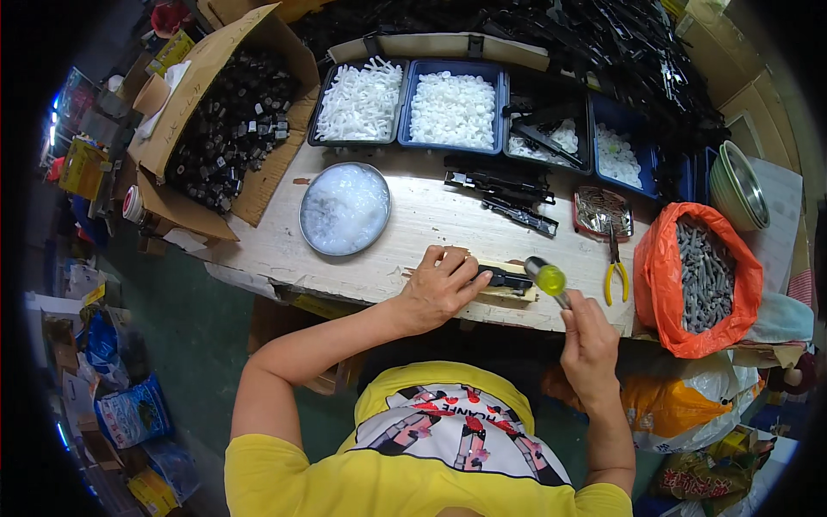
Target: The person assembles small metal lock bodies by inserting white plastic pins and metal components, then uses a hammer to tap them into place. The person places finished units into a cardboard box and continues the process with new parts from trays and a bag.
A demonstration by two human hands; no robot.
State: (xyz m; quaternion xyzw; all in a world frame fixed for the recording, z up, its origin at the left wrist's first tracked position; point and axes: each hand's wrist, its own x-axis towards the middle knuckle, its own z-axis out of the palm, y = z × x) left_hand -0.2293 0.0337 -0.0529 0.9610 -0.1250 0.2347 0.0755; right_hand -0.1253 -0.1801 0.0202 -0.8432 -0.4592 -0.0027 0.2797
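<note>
Tabletop (422, 207) bears black part (512, 279) protruding from left hand (438, 289)

1 pair of pliers (614, 260) lies near an orange bag (657, 302).

A bright yellow short-sleeved T-shirt (396, 482) is worn, seen below the grip of the left hand (441, 289) and the right hand (590, 349). Its front is filled by a white printed panel (469, 431), crossed by long shapes in black, grey and pink, with red motifs and small lettering set among them. A plain yellow hem (439, 372) is shown on the side nearest the grip. Both forearms are left bare below the loose yellow sleeves (267, 474).
</note>
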